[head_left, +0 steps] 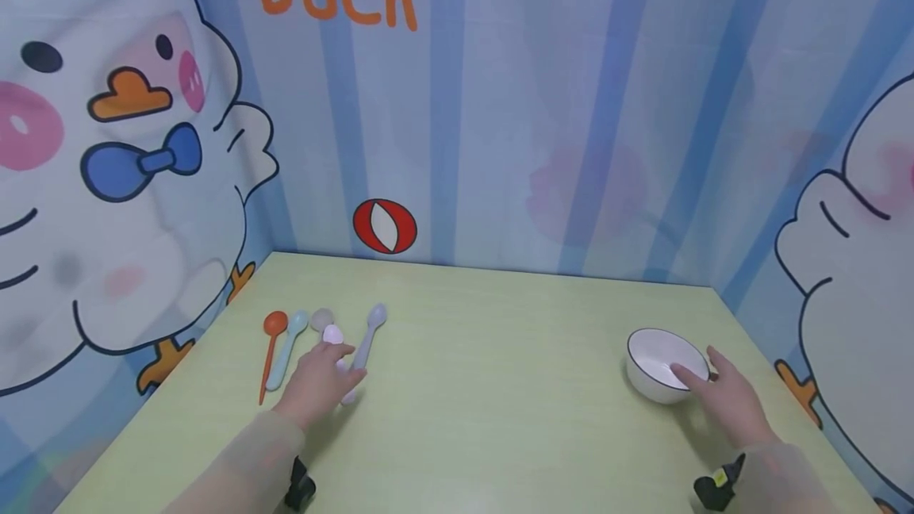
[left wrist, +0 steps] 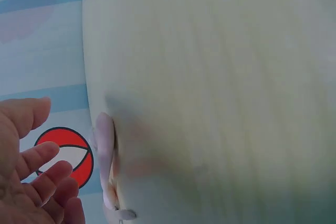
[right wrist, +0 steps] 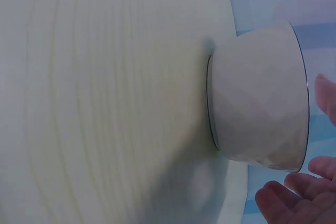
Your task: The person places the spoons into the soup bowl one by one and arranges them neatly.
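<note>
My left hand (head_left: 319, 384) hovers over several spoons at the table's left, its fingers loosely bent and holding nothing. Under and beside it lie a pale pinkish spoon (head_left: 332, 334), partly hidden by the hand, and a lilac spoon (head_left: 368, 335). Left of these are a greyish spoon (head_left: 322, 318), a light blue spoon (head_left: 287, 349) and an orange spoon (head_left: 270, 351). On the right, a white bowl (head_left: 655, 387) with a dark rim stands upright. My right hand (head_left: 733, 401) is at its right side, thumb over the rim, fingers spread; the right wrist view shows fingertips (right wrist: 270, 203) apart from the wall.
The pale yellow table (head_left: 500, 387) reaches back to a striped blue curtain (head_left: 493, 117) printed with ducks and a red ball. More curtain hangs along both sides. Dark wrist straps (head_left: 300, 486) sit below the sleeves.
</note>
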### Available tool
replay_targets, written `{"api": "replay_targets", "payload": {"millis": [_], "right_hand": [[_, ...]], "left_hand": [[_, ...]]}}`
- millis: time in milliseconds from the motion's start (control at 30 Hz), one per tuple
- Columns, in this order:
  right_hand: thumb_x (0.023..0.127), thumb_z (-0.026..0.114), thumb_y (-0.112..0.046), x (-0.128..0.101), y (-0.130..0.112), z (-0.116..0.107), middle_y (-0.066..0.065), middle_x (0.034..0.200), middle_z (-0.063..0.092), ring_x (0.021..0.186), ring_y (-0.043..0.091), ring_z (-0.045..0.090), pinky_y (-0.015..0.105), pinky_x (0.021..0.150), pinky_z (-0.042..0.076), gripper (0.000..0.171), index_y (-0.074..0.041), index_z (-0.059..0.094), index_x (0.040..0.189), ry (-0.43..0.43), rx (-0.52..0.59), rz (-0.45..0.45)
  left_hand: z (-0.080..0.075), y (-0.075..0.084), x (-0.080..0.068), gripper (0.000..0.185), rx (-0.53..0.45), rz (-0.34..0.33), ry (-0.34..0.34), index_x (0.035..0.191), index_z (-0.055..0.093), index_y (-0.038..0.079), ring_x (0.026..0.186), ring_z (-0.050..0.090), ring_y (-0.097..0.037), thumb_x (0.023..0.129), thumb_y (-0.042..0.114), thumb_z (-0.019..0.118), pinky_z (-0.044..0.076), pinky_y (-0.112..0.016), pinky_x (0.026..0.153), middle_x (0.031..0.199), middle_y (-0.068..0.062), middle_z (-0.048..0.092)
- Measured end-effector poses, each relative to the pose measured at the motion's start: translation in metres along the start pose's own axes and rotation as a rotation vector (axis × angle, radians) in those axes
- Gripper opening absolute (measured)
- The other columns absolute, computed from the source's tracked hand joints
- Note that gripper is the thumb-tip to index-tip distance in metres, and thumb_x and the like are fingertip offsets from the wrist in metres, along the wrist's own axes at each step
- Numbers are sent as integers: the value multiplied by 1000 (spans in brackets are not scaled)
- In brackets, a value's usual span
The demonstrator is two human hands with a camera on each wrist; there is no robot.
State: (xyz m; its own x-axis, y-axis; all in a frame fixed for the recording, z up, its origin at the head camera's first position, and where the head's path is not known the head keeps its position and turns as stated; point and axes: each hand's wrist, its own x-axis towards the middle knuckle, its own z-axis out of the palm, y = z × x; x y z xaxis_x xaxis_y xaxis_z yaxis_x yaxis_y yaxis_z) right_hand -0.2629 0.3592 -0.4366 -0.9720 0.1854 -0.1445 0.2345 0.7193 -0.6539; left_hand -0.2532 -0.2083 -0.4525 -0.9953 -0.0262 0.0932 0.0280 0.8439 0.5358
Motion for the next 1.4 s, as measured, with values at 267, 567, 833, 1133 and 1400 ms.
{"api": "replay_targets", "payload": {"millis": [267, 567, 833, 1133, 1400], "right_hand": [[88, 50, -66, 6, 5, 4, 33, 152, -7, 138, 53, -1, 65, 109, 9, 111, 8, -10, 146, -42, 68, -22], [85, 57, -65, 10, 5, 8, 33, 152, -8, 138, 53, -2, 65, 108, 10, 117, 7, -11, 147, -66, 118, -12], [85, 65, -56, 12, 9, 6, 35, 151, -7, 137, 55, 2, 66, 108, 12, 117, 8, -11, 146, -107, 173, -29], [83, 69, -54, 10, 7, 9, 35, 151, -8, 138, 54, 0, 65, 109, 12, 120, 9, -11, 146, -135, 193, -39], [85, 68, -51, 6, -3, 18, 35, 152, -5, 138, 54, 2, 64, 109, 12, 116, 8, -9, 147, -153, 174, -61]], "left_hand": [[7, 6, 17, 48, 32, -64, -15, 125, 60, 3, 98, 52, -30, 87, 30, 72, 47, -48, 87, 113, -15, 59], [11, 14, 31, 48, 74, -124, -25, 125, 60, 1, 96, 52, -33, 87, 29, 70, 47, -50, 80, 110, -17, 59], [18, 11, 39, 44, 148, -112, -47, 119, 62, -2, 88, 55, -34, 86, 27, 70, 47, -51, 77, 97, -16, 62], [26, 7, 48, 34, 133, -148, -62, 114, 63, -3, 83, 55, -32, 86, 17, 68, 48, -47, 77, 89, -15, 62], [22, 15, 44, 15, 121, -140, -63, 91, 64, -4, 74, 56, -28, 83, 8, 63, 49, -42, 74, 79, -12, 61]]}}
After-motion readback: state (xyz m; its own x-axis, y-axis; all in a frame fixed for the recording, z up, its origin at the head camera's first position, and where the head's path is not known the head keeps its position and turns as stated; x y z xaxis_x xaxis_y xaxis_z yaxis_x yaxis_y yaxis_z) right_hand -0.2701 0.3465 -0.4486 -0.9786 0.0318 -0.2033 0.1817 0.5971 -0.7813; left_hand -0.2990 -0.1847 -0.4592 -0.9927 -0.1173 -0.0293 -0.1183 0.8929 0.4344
